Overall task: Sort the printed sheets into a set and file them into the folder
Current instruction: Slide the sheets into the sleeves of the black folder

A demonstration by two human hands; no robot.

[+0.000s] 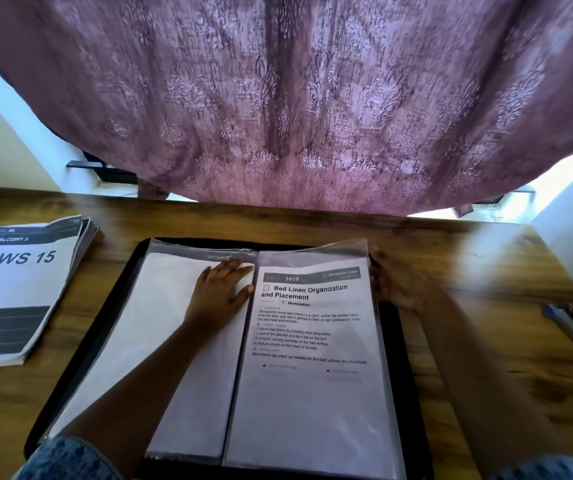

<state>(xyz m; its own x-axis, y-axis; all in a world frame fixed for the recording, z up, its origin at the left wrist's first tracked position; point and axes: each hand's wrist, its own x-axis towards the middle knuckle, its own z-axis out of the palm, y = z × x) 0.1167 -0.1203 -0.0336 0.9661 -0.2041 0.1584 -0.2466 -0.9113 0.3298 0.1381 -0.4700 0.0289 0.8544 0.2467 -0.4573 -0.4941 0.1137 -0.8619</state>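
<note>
A black folder [390, 327] lies open on the wooden table, its clear plastic sleeves spread to both sides. The right sleeve holds a printed sheet [307, 341] headed "Bed Linen Organization and Placement". The left sleeve [160, 323] shows a blank white page. My left hand [224, 289] rests flat with straight fingers on the left sleeve, near the spine. My right hand [394, 285] is blurred at the right edge of the right sleeve, partly hidden behind it. A stack of printed sheets [18, 285], the top one reading "WS 15", sits at the left.
A pen [570, 327] lies near the table's right edge. A purple patterned curtain [285, 98] hangs behind the table's far edge. Bare wood [485, 258] shows to the right of the folder and along the back.
</note>
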